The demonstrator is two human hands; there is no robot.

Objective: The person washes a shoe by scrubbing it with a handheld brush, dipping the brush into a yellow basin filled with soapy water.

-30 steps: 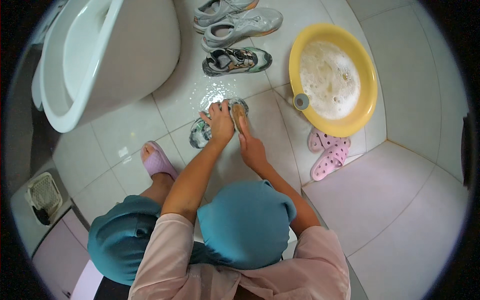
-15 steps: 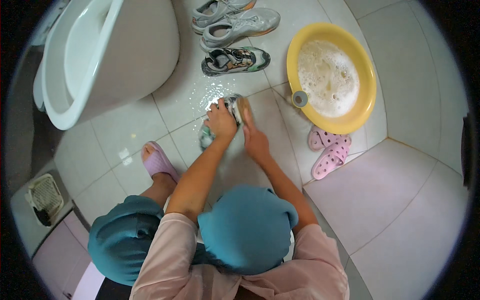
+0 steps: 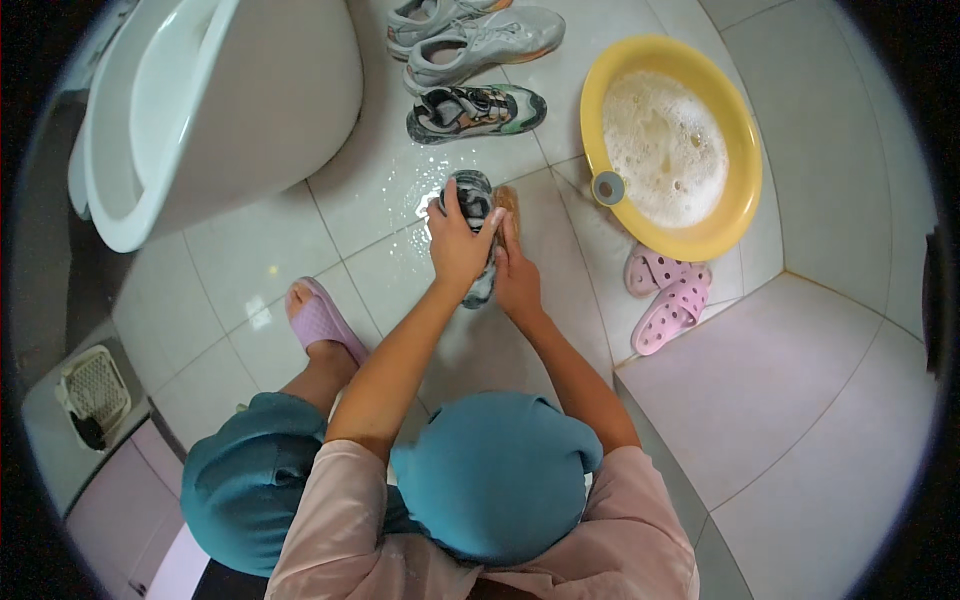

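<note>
My left hand (image 3: pixel 460 250) grips a wet black, white and green shoe (image 3: pixel 470 187) above the tiled floor, its fingers wrapped over the middle. The heel and toe ends show past the hand, and whitish suds streak the dark surface. In my right hand (image 3: pixel 517 280) is a brown scrubbing brush (image 3: pixel 508 203), held lengthwise along the shoe's right side. Its bristles are hidden, so I cannot tell whether they touch the shoe. A similar patterned shoe (image 3: pixel 476 113) stands on the floor beyond my hands.
Grey lace-up sneakers (image 3: pixel 485 47) stand at the back. A yellow basin (image 3: pixel 748 190) of foamy water sits at the right, with pink clogs (image 3: pixel 672 312) close to it. A white toilet (image 3: pixel 290 100) fills the far left. Water puddles on the tiles (image 3: pixel 385 190) beyond my hands.
The shoe has turned over in my left hand and now lies more upright in the picture, showing a darker side. My right hand and the brush have shifted slightly right.
</note>
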